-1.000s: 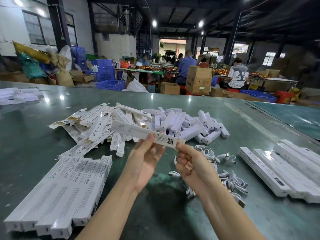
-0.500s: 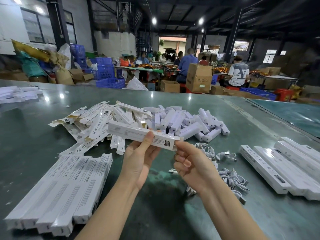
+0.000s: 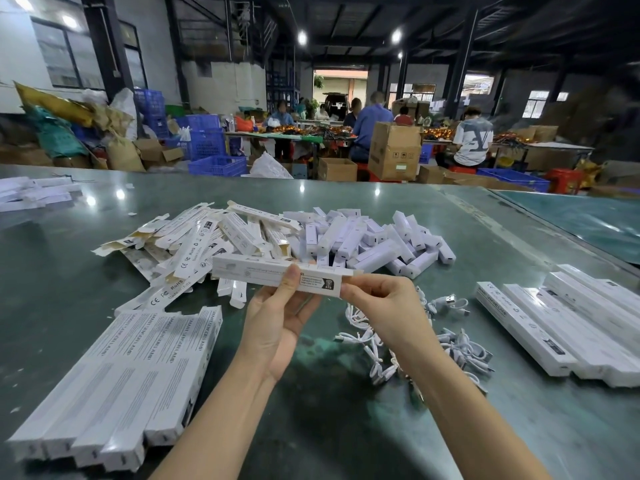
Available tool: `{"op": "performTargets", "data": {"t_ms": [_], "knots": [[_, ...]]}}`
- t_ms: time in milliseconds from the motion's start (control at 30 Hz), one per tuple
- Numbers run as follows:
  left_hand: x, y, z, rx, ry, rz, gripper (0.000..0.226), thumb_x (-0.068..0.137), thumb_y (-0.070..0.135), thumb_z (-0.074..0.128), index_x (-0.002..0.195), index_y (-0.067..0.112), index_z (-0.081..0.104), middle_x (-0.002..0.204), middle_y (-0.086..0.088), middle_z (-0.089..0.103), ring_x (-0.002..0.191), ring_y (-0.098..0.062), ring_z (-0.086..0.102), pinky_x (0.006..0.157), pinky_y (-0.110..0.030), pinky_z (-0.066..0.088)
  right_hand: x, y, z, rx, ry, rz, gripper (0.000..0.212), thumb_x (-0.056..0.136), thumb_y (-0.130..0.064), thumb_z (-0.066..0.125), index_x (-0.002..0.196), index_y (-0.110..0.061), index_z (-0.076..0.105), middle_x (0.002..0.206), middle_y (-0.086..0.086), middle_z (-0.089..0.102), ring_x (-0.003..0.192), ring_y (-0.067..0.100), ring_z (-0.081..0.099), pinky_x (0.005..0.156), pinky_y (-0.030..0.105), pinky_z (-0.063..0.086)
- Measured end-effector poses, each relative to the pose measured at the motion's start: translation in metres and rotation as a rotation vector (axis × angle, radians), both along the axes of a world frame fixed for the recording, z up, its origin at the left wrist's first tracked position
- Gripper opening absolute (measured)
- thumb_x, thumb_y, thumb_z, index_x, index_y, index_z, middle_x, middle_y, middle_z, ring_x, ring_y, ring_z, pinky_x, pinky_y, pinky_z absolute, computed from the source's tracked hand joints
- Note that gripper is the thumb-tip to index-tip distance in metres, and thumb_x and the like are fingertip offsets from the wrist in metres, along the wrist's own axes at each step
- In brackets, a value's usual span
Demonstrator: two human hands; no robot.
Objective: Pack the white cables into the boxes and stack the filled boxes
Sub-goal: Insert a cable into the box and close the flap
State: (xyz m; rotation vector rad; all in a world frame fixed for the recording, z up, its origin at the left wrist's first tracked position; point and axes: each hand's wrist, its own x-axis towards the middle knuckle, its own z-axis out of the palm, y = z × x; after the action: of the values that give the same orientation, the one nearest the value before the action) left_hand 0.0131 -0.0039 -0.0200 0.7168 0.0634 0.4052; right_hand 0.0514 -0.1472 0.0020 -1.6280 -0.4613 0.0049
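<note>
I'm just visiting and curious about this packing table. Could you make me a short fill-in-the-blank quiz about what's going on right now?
1. Both hands, the left hand and the right hand, hold one long white ____.
2. The loose white cables lie on the table under the ____ hand.
3. The neat row of boxes by the left arm lies ____ on the table.

Missing words: box; right; flat
</note>
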Motion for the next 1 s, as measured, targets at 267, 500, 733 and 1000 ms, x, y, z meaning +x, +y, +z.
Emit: {"op": "performTargets", "data": {"t_ms": [267,500,733,1000], "knots": [[0.000,0.000,0.002,0.042,-0.032,-0.052,0.031,0.078,0.011,0.064,0.108,0.006,0.064,0.104,-0.012,0.074,0.093,-0.022,0.073,0.070,-0.026,0.060,0.008,0.005,-0.016,0.383,0.484,0.245,0.031,0.075,-0.020,0.068,0.103,-0.008,0.071,0.075,-0.006,0.066,0.053,0.005,0.036,0.047,0.015,0.025],[0.001,0.003,-0.001,0.011,-0.036,-0.055,0.040,0.076,0.013,0.067,0.115,0.004,0.061,0.108,-0.016,0.073,0.096,-0.025,0.073,0.068,-0.028,0.059,0.008,-0.001,-0.007,0.067,0.124,0.072,0.011,0.086,-0.013,0.069,0.086,-0.019,0.078,0.050,-0.012,0.053,0.044,0.003,0.035,0.043,0.012,0.029],[0.004,0.004,-0.005,0.067,0.035,-0.051,0.031,0.075,0.018,0.068,0.102,0.005,0.063,0.093,-0.011,0.075,0.085,-0.021,0.074,0.067,-0.028,0.059,0.010,0.002,-0.014,-0.359,-0.430,-0.041,0.016,0.089,-0.014,0.061,0.080,-0.006,0.073,0.053,0.002,0.037,0.053,0.011,0.026,0.050,0.034,0.026],[0.005,0.012,-0.005,-0.026,0.071,-0.044,0.029,0.076,0.021,0.068,0.100,0.005,0.065,0.089,-0.011,0.076,0.079,-0.020,0.075,0.063,-0.028,0.060,0.008,-0.002,-0.019,-0.293,-0.501,-0.015,0.031,0.081,-0.009,0.062,0.105,-0.027,0.054,0.071,-0.009,0.058,0.070,0.007,0.054,0.062,0.012,0.037]]}}
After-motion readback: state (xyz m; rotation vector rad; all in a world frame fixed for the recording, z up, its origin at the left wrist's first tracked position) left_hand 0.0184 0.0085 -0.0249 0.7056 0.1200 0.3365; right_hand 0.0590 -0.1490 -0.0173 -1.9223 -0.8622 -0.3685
